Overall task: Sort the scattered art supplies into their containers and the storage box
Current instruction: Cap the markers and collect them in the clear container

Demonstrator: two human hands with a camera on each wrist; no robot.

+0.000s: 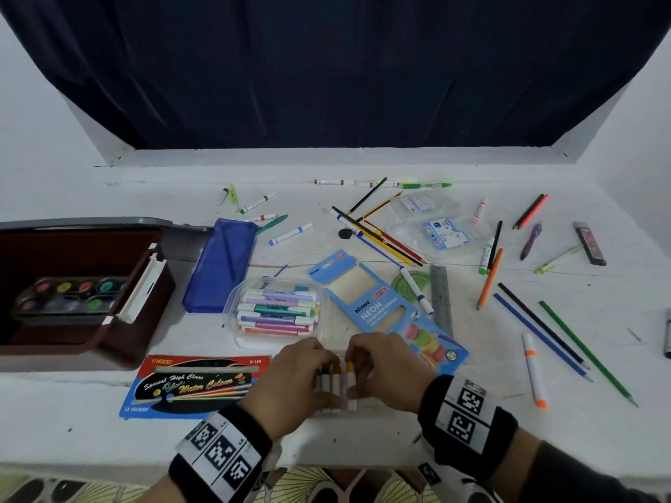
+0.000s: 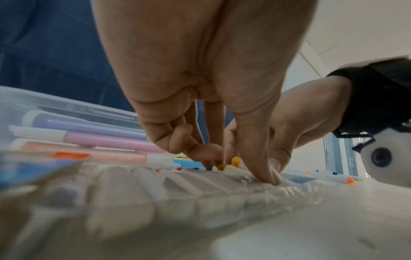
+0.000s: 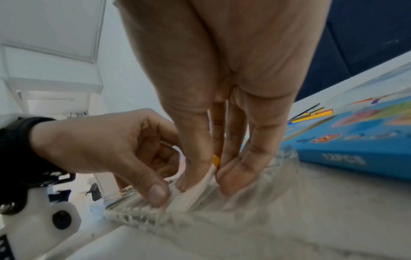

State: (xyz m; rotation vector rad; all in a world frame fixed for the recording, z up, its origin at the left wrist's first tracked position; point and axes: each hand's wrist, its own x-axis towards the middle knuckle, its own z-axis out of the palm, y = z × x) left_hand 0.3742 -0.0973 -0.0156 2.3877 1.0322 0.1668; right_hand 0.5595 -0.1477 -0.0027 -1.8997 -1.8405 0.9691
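A clear ribbed marker tray (image 1: 374, 408) lies at the table's near edge and holds a row of white markers with dark and orange caps. My right hand (image 1: 354, 368) pinches a yellow-capped white marker (image 1: 350, 384) between thumb and fingers, its lower end down in the tray. In the right wrist view the right hand (image 3: 204, 184) grips that marker (image 3: 198, 190) from both sides. My left hand (image 1: 319, 372) holds the tray with curled fingers. Its thumb (image 2: 270, 177) presses the tray (image 2: 200, 190), and its fingers touch the caps beside the yellow cap (image 2: 236, 161).
A clear box of pastel highlighters (image 1: 276, 310) and a blue pencil box (image 1: 385, 306) lie just behind the hands. A watercolour pack (image 1: 196, 386), blue pouch (image 1: 221, 266) and open brown storage box (image 1: 138, 332) are on the left. Loose pencils (image 1: 544, 332) and markers lie scattered on the right.
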